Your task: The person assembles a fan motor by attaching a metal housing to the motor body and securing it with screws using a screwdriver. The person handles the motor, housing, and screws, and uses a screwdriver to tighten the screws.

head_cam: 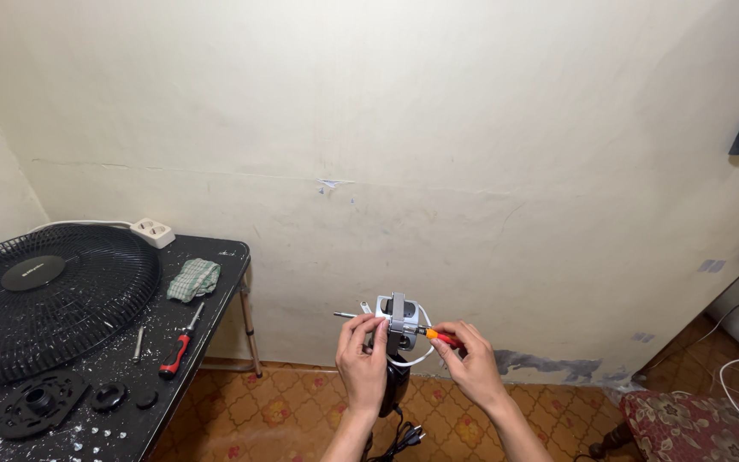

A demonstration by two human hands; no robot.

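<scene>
Hands meet at the middle of the view, raised in front of a pale, scuffed wall (438, 128). The left hand (363, 355) is wrapped around a grey fan motor (397, 321), fingers closed on its body, with a thin metal shaft sticking out to the left past the fingertips. The right hand (472, 364) pinches a small orange-handled screwdriver (440, 335) between thumb and fingers, its tip laid against the right side of the motor. A white wire loops beneath the motor, and a black cord (404, 436) hangs from it toward the near edge (its plug lies low between the forearms).

Well off to the left stands a black table (215, 295) dusted with white specks. On it lie a black fan grille (44, 299) at the far left, a white power strip (152, 231) at the far edge, a green checked cloth (193, 279), and a red-and-black screwdriver (178, 346) beside a loose bolt (138, 342). Nearer lie a black round plate (40, 402) and two black caps (109, 396).

An orange patterned floor (284, 411) spreads below, with a floral cushion (694, 423) at the near right.
</scene>
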